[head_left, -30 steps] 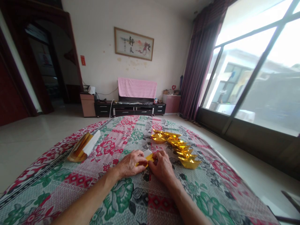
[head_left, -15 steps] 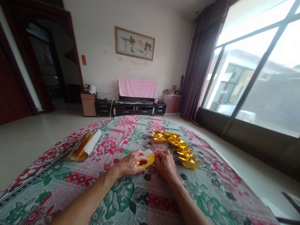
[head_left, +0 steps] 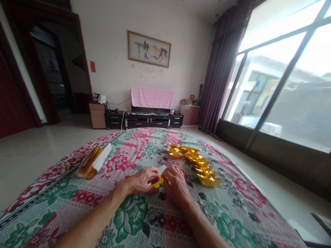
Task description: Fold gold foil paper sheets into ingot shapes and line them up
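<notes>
Head view, left hand: A person's left hand point(head_left: 142, 179) grips a gold paper point(head_left: 156, 183) from its left end, thumb and fingers curved around it.
Right hand: The right hand point(head_left: 176, 182) pinches the opposite end, fingers bent and narrow, partly hiding the fold.
Gold paper: It lies between the two hands, low over a flowered tablecloth point(head_left: 134, 220), a white edge showing behind it.
Gold boats: Finished boat-shaped gold pieces point(head_left: 210, 181) sit in an angled row near the right hand, some overlapping; what their hollows hold cannot be told.
Paper bundle: Gold sheets with a white outer sheet, a bundle point(head_left: 91, 164), rest well apart at the cloth's left.
Drawers: Across the room, the black stand point(head_left: 138, 124) keeps its drawers closed, contents hidden.
Side cabinet: A pink-fronted cabinet point(head_left: 190, 115) bears small items, among them a red heart-shaped ornament point(head_left: 192, 97).
</notes>
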The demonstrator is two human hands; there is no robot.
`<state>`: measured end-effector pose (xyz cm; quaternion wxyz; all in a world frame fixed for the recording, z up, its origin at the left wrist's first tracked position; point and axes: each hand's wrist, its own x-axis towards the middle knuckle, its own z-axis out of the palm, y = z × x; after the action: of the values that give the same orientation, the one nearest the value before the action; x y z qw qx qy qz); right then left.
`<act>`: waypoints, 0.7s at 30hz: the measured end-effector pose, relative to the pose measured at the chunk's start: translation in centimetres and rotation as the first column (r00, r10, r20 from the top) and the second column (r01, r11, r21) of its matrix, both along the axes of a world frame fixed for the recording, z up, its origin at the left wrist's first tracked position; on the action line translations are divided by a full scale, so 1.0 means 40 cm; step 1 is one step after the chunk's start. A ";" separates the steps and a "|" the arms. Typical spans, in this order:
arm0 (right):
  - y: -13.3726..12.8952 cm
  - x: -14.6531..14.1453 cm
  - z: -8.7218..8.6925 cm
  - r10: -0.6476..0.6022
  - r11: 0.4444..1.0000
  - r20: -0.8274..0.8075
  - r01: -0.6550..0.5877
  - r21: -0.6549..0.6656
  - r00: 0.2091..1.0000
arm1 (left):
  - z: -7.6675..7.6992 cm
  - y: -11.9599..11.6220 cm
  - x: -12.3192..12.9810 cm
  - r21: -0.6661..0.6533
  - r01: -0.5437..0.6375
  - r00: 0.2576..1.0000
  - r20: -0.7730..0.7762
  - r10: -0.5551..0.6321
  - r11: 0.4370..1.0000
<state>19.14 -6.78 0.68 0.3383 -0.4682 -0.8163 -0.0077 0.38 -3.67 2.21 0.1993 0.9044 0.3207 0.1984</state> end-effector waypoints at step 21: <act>-0.015 -0.008 0.007 0.328 0.922 -0.068 -0.335 -0.192 0.942 | 0.018 0.000 -0.035 -0.078 -0.116 0.992 -0.052 0.112 0.990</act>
<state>18.84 -7.38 0.96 0.2996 -0.3550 -0.8744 0.1403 -1.00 -3.67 2.92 0.2164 0.8803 0.3843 0.1747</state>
